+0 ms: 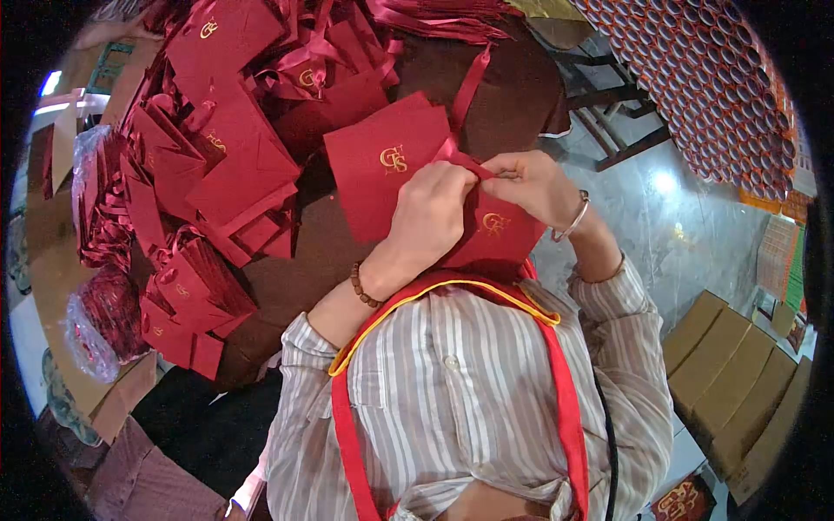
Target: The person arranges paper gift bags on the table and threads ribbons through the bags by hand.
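A red paper gift bag (pixel 504 233) with a gold emblem lies close to my chest, under both hands. My left hand (pixel 432 204) has its fingers closed on a red ribbon (pixel 466 163) at the bag's upper edge. Just to its right, my right hand (pixel 532 184) pinches the ribbon near the same edge, thumb and forefinger together. Another red bag (pixel 369 169) with gold lettering lies flat beyond my left hand. A loose ribbon length (pixel 470 91) stretches away over the brown table (pixel 512 78).
Heaped red bags (pixel 234 148) cover the table's left side. A bundle of red ribbons (pixel 443 17) lies at the far edge. Plastic-wrapped red material (pixel 109 313) sits at the left. On the right are a wooden stool (pixel 621 117), rows of round-ended items (pixel 695 87) and a cardboard box (pixel 730 373).
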A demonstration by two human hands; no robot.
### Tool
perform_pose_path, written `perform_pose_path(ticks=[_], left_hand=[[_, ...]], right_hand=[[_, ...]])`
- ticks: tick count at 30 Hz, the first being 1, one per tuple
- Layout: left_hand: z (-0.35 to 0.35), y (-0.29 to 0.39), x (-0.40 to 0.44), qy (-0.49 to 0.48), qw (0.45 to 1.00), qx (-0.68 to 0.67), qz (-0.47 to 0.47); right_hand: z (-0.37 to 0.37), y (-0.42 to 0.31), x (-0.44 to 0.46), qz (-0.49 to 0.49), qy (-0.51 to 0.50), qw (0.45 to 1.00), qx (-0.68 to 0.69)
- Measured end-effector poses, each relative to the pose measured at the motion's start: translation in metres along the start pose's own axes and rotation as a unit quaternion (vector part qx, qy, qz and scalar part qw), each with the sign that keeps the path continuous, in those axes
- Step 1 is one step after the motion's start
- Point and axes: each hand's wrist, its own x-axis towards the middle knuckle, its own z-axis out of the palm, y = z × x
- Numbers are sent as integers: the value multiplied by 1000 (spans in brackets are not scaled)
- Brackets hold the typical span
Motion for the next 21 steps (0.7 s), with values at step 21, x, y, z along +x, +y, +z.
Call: perform_pose_path(ticks=[21], left_hand=[[-8, 4, -6, 41, 996, -72, -25]], right_hand=[[2, -6, -1, 26, -37, 997, 57]])
